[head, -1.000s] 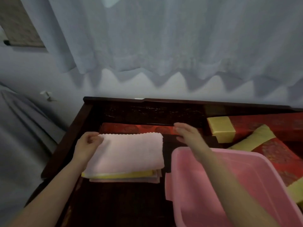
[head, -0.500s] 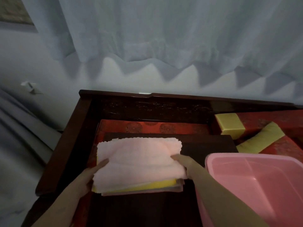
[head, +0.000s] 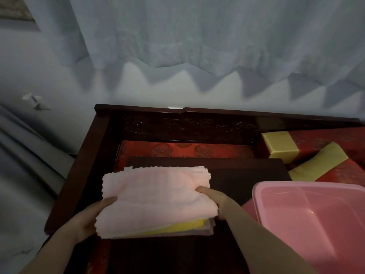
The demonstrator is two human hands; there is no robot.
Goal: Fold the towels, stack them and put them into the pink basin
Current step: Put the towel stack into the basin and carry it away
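Note:
A stack of folded towels [head: 156,200] lies on a dark wooden board [head: 246,175]. A pale pink towel is on top, with a yellow one [head: 183,226] and others showing at the front edge below it. My left hand [head: 88,220] grips the stack's left front corner, fingers under it. My right hand [head: 215,200] holds the right side, thumb on top. The front of the stack looks slightly raised. The pink basin [head: 308,220] stands empty to the right, close to my right forearm.
The board rests on a dark wooden bench [head: 83,167] with a carved back and a red patterned cushion [head: 187,150]. Red and yellow pillows [head: 316,161] lie at the back right. A white curtain [head: 197,36] hangs behind, and grey fabric [head: 23,155] is at the left.
Both hands moved from the stack's far corners to its near sides and closed on it. The towels now bunch up between my hands, and my view shifted left.

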